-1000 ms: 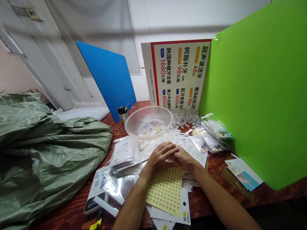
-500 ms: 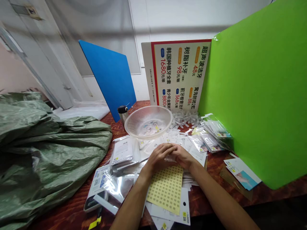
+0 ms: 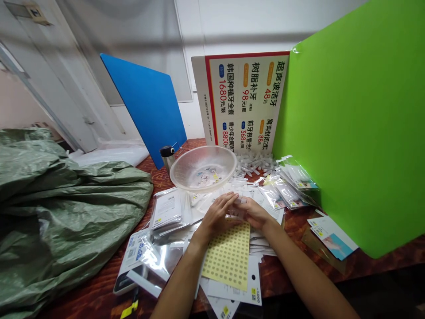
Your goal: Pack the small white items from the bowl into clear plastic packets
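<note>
My left hand (image 3: 217, 215) and my right hand (image 3: 254, 213) meet above a yellow sheet of small round stickers (image 3: 229, 257). Between their curled fingers is a small clear plastic piece (image 3: 236, 212), partly hidden by the fingers; its exact kind does not show. The sticker sheet lies on white printed cards (image 3: 254, 270) near the table's front edge. Just beyond my fingers, more white cards and papers (image 3: 245, 188) lie in a loose heap.
A translucent basin (image 3: 175, 177) stands behind the papers, beside a steel flask (image 3: 168, 158). Small clear plastic pieces (image 3: 257, 164) lie heaped at the back. Filled clear packets (image 3: 294, 186) lie at right, below a green board (image 3: 358, 133). Green sheeting (image 3: 83, 212) covers the left side.
My hands have parted slightly, and the clear plastic piece between them shows more. The whole view has shifted a little; the things on the table stay in place.
</note>
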### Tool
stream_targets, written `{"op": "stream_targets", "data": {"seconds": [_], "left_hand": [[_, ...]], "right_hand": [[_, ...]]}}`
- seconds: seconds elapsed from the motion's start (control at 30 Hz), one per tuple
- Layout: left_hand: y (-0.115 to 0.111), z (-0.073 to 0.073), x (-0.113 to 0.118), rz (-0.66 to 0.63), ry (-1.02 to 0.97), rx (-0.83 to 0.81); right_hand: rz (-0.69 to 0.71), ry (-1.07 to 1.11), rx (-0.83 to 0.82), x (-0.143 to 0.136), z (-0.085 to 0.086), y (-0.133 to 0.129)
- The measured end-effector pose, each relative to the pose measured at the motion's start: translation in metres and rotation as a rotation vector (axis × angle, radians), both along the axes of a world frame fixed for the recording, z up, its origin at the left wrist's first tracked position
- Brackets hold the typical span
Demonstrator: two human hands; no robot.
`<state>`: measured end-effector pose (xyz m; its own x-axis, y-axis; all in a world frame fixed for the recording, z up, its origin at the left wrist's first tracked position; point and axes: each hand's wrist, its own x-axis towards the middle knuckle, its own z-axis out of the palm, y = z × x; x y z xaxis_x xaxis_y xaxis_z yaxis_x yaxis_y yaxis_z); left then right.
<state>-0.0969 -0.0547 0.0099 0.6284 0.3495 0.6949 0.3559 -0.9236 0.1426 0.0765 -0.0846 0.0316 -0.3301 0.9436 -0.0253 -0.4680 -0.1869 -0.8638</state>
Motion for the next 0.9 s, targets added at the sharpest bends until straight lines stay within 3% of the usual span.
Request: {"op": "stream_targets", "data": {"seconds": [0.27,0.6,0.9], "left_hand": [[0.001,-0.001,0.0,0.014,0.034,0.021],[-0.006,0.004,0.005,0.016,0.085,0.093],[-0.008,0.006,0.008,0.047,0.054,0.125]], "right_hand": [[-0.18,-0.035,0.035,0.02,-0.002,0.011],[-0.091,-0.228,0.202,-0.014,-0.013,0.002],[-0.053,-0.181,0.13,-0.013,-0.006,-0.002]]}}
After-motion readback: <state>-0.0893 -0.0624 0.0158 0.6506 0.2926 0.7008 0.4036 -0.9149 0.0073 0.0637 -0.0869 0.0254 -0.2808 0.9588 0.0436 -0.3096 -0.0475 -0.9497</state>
